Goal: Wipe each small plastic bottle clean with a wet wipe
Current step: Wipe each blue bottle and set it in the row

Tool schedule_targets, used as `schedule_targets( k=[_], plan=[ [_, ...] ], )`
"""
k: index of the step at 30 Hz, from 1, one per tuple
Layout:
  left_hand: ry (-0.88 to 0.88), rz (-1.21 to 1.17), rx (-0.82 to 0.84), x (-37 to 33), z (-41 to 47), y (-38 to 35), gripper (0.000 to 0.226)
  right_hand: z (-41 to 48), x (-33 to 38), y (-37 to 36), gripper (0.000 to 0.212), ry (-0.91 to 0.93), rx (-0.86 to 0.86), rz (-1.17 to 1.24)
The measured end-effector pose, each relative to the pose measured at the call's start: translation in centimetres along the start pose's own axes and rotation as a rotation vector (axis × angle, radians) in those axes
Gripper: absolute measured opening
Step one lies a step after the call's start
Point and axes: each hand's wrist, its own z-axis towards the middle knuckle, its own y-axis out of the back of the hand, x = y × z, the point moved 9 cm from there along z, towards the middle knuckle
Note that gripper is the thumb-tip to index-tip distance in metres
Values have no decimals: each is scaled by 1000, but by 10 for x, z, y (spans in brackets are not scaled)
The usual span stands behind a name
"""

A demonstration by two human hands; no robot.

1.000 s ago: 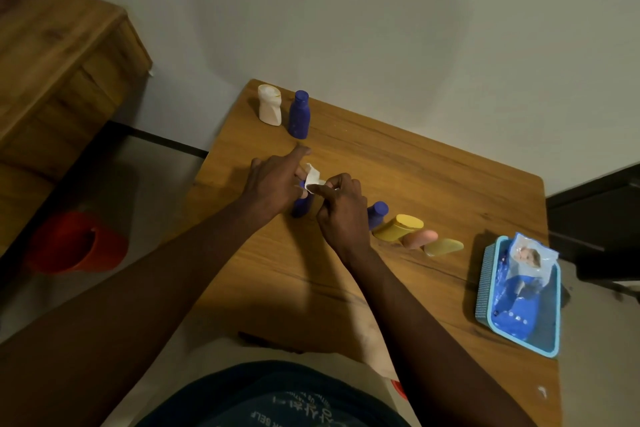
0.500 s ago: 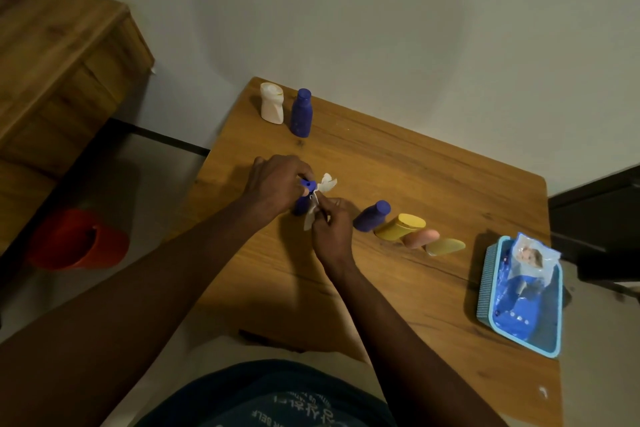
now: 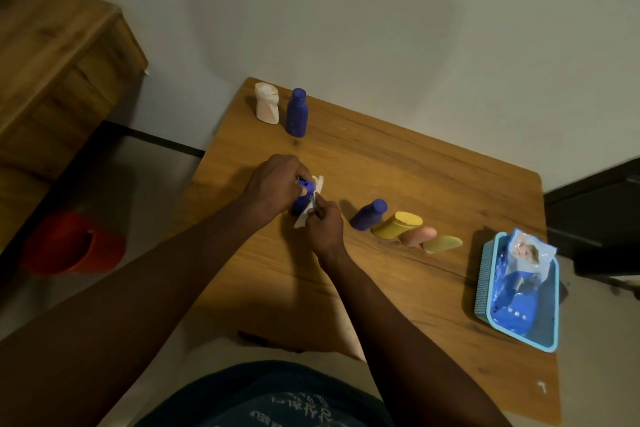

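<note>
My left hand grips a small blue bottle over the middle of the wooden table. My right hand pinches a white wet wipe against the bottle's side. Most of the bottle is hidden by both hands. A white bottle and a blue bottle stand upright at the far left corner. To the right lie a blue bottle, a yellow bottle, a pink bottle and a pale green bottle in a row.
A light blue basket holding a blue wet wipe pack sits near the table's right edge. A red bucket stands on the floor at left, below a wooden cabinet. A wall runs behind the table.
My right hand has slid the wipe down from the bottle's top along its side toward me. My left hand has closed more tightly round the bottle.
</note>
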Motion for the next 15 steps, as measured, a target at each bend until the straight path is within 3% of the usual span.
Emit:
schedule_targets(
  k=[9,15],
  plan=[
    [-56,36,-13,-1,3,0,25,27,-6,-9,41,89,20,-38],
    [-95,62,-13,-5,0,1,27,28,-44,-24,28,-181,194,16]
  ],
)
